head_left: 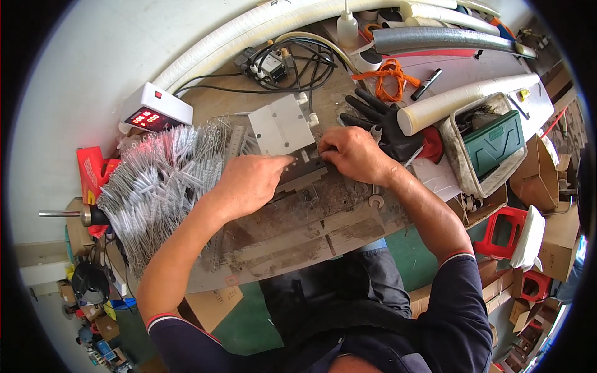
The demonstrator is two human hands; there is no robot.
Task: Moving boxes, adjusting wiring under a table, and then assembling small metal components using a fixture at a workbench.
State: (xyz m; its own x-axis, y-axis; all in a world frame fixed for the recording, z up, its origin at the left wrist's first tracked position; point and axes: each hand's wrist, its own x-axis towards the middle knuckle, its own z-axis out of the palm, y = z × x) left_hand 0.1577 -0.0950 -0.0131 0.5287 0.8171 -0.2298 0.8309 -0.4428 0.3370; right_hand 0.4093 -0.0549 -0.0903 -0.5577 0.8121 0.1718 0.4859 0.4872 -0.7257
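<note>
My left hand (252,178) rests at the left front of a metal fixture, its index finger stretched toward small metal pins and its other fingers curled under. Whatever its fingertips grip is too small to make out. On the other side, my right hand (356,151) is closed in a pinch near a short metal post (305,155); its fingers hide what they hold. Between and behind the hands lies a pale grey metal block (282,124) with screw holes and white fittings on its right side. Left of my left arm, a large pile of white-bristled wire brushes (168,180) covers the bench.
A white box with a red display (158,107) stands at the back left. Coiled black cable (317,62), a black glove (395,130), a spanner (376,200) and orange cord (390,79) lie around. A tray (463,152) holds a green case (494,143). White tubes (460,102) line the back.
</note>
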